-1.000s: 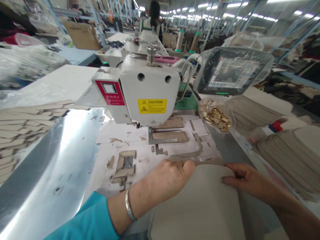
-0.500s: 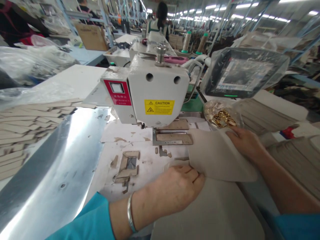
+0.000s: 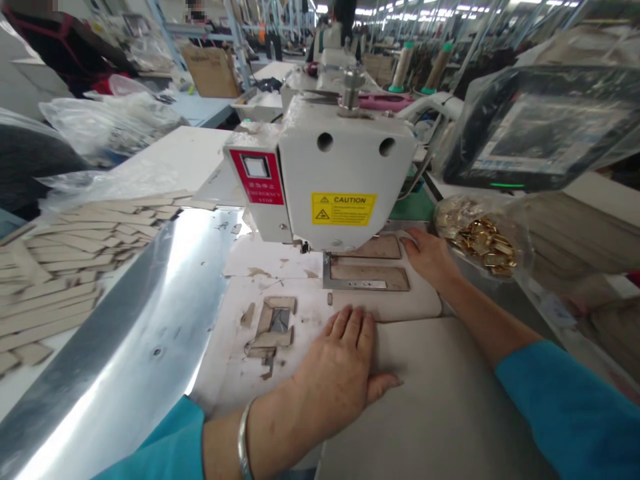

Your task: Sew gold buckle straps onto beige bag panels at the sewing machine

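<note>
A flat grey-beige panel (image 3: 400,305) lies under the metal clamp frame (image 3: 327,273) of a white sewing machine (image 3: 345,167). My left hand (image 3: 340,367) rests flat at the panel's near left edge, fingers stretched forward and thumb out to the side. At the panel's right side, my right hand (image 3: 430,260) lies with its fingertips on the far right edge, fingers extended and not gripping. Nearer to me, a larger grey-beige piece (image 3: 445,393) spreads below the panel, partly beneath my left thumb. The needle area is mostly hidden under the machine head.
A clear bag of gold-coloured metal pieces (image 3: 485,243) sits right of my right hand. The plastic-wrapped screen (image 3: 545,133) hangs above it. Many beige strips (image 3: 65,267) lie at left beside a shiny metal plate (image 3: 165,313). More stacked panels (image 3: 575,233) are at right.
The panel has gone forward and left under the clamp frame. My right hand moved left to its far edge. My left hand has uncurled from a pinch and lies flat. The view shifted slightly.
</note>
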`<state>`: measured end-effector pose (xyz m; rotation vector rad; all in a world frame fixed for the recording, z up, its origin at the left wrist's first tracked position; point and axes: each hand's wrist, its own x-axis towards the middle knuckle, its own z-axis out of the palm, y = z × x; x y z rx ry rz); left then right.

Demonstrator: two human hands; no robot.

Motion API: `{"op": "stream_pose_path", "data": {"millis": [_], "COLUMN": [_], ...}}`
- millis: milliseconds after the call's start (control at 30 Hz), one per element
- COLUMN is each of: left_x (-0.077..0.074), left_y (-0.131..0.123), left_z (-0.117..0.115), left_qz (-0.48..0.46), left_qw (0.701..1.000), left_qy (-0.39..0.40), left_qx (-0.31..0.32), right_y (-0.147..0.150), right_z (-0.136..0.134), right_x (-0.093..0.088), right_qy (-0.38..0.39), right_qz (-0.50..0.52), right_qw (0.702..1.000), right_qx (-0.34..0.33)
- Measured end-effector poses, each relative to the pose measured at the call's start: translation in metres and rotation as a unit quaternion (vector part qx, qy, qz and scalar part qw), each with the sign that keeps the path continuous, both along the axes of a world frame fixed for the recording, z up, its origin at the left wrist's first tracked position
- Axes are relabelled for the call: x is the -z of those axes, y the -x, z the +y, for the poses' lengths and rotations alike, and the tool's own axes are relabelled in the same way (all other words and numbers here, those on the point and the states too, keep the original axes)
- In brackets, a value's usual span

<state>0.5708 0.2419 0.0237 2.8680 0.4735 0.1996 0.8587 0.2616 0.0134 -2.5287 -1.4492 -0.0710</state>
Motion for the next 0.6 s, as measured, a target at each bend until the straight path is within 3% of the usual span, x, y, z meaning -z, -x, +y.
{"op": "stream_pose_path", "data": {"millis": [433,533,600], "left_x": [0.006,0.009,0.01], "left_y": [0.003,0.006,0.009], "left_z": [0.006,0.009,0.011], "left_qz": [0.01,-0.003,-0.012], "left_qw": [1.0,1.0,1.0], "left_qy": [-0.002,-0.007,-0.008], "left_qx": [-0.013,-0.003,0.004], "right_y": [0.003,0.006,0.012], "right_z": [0.005,-0.006,-0.027], "right_x": [0.002,-0.003,-0.008], "right_qy": [0.011,-0.044,-0.101], "right_qz": [0.008,0.023,0.015], "right_qw": [0.999,0.998,0.994], "right_qx": [0.041,0.036,-0.025]}}
